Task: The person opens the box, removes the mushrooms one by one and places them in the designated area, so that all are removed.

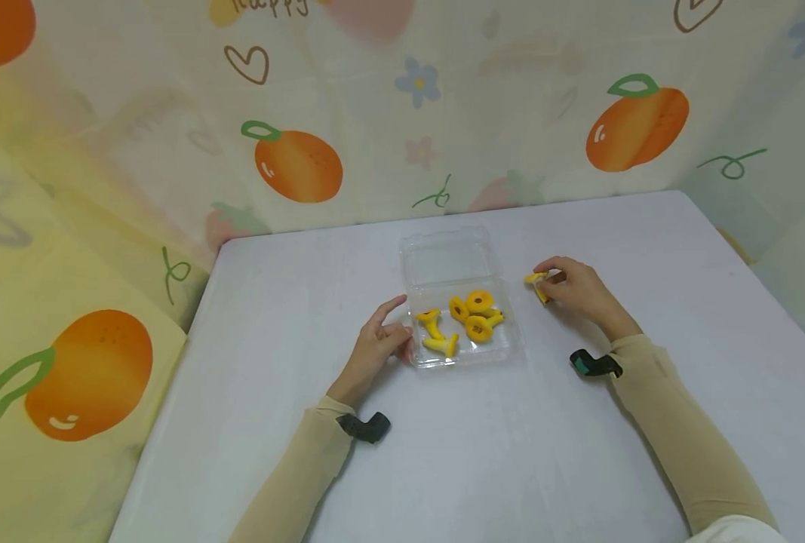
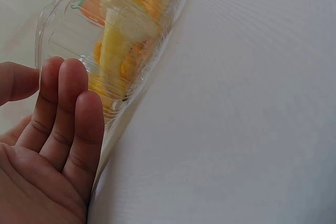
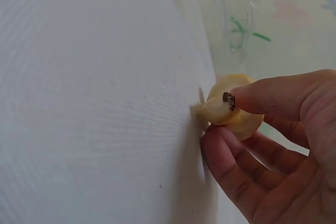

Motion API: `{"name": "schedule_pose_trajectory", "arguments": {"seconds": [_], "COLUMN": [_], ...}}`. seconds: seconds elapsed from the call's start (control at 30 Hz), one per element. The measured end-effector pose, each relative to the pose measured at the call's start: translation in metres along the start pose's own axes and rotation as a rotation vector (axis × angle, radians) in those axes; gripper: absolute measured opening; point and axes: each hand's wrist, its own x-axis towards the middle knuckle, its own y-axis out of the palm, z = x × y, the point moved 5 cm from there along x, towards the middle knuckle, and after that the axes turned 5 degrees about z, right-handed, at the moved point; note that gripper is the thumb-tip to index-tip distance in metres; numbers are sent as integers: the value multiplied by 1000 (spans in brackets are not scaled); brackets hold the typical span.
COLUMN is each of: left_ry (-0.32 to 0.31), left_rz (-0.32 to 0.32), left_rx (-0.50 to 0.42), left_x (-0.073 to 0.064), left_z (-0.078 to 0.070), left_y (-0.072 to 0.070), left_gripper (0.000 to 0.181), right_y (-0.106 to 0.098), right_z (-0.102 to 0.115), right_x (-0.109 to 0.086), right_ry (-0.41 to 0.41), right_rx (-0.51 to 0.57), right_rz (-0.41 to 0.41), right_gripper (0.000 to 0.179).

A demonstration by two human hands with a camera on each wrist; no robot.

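A clear plastic clamshell box point(image 1: 451, 360) lies on the table with its lid point(image 1: 451, 258) folded back. Several yellow mushrooms point(image 1: 479, 329) are inside, some caps up and others on their sides. My left hand point(image 1: 373, 348) rests its fingertips along the box's left side; in the left wrist view the fingers point(image 2: 58, 108) are fairly straight against the clear wall. To the right of the box, my right hand point(image 1: 579, 290) pinches another yellow mushroom point(image 3: 218, 109) between thumb and fingers. Its dark stem end faces the right wrist camera, and it is close over the tabletop.
The white table point(image 1: 293, 302) meets a patterned cloth backdrop point(image 1: 375, 113) behind the box. A second cloth side point(image 1: 90, 286) hangs at the left edge. Black wrist cameras point(image 1: 364, 427) are strapped to both sleeves.
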Motion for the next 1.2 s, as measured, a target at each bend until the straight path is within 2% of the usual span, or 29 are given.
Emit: {"name": "schedule_pose_trajectory", "arguments": {"seconds": [0.27,0.73,1.2], "left_ry": [-8,-27,6], "left_rz": [-2,-7,7], "left_rx": [-4,7,-11], "left_x": [-2,1,2], "left_z": [1,0,0], "left_y": [0,0,1], "left_gripper": [61,61,62], "right_y": [5,4,5], "right_z": [-3,-1,0], "right_x": [0,-1,-1], "right_ry": [17,19,-10], "right_rx": [11,5,-3], "right_rz": [8,20,44], "right_gripper": [34,37,44]}}
